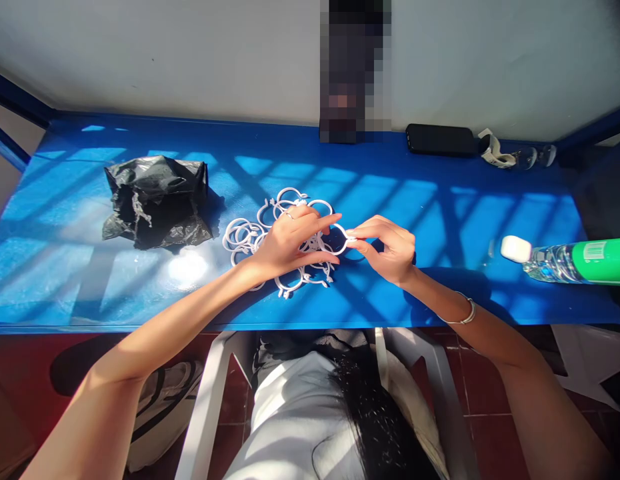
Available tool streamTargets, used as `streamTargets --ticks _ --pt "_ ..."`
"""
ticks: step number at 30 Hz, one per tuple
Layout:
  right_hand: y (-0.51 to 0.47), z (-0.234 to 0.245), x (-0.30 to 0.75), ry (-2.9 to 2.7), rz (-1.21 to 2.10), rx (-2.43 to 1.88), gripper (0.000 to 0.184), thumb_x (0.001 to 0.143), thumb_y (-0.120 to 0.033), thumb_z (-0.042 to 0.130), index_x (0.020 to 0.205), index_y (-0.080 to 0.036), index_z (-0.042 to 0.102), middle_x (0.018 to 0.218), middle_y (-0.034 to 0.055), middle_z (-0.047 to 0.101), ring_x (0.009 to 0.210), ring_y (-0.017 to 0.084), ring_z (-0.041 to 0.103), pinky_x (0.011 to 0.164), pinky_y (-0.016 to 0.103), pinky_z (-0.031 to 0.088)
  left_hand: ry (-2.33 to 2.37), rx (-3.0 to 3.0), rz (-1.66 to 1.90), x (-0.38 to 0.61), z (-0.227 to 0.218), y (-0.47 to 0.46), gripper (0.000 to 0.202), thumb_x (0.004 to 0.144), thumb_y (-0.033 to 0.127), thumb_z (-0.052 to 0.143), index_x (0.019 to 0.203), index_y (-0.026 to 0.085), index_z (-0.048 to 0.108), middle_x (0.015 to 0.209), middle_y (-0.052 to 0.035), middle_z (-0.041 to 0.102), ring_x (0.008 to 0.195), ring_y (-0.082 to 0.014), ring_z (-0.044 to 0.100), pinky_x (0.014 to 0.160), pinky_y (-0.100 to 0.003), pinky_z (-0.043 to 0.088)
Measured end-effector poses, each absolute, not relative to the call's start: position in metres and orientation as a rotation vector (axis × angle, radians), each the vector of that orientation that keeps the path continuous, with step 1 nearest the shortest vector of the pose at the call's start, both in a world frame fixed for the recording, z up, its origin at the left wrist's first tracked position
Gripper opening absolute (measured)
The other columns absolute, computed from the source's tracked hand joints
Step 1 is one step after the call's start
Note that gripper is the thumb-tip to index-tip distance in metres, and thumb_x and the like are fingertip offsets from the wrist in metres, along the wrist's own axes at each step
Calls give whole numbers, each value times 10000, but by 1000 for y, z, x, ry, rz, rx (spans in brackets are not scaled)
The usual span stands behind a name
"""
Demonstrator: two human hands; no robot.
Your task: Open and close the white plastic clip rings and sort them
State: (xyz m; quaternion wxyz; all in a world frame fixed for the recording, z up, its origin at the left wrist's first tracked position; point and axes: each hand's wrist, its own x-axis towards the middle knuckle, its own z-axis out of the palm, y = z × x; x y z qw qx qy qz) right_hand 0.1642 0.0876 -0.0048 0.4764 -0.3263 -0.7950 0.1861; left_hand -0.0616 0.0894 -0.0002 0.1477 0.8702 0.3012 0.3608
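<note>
Handling a thin white plastic-looking ring [344, 231], frame centre: right hand [385, 247] pinches it, left hand [295, 239] spread, hold unclear; next likely needs steady pinch.

A loose white top [285, 413] is what catches my eye first, plain down the front, its cloth creased into soft folds and patched bright and grey where sunlight falls on it. Beyond its hem a dark garment [335, 340] covers the lap, black or nearly so and rumpled; I can't make out its cut. Long black hair [377, 413] hangs over the right side of the top, splitting into fine strands along its edge, with one thin wisp curling loose across the white. Both arms are bare as far as I can see. On the left hand [293, 240] a slim, pale metal ring [290, 215] circles one finger; around the right forearm [440, 297] sits a thin silvery bangle [472, 310]
</note>
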Motion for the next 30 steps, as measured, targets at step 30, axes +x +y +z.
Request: streamTargets --ticks 30 --pt "103 -8 172 -2215 403 -782 185 1002 -356 561 929 -260 700 925 37 750 838 221 688 771 384 551 988 2728 1025 -63 -9 96 463 908 555 607 1191 190 643 788 -47 648 810 -220 604 827 -401 449"
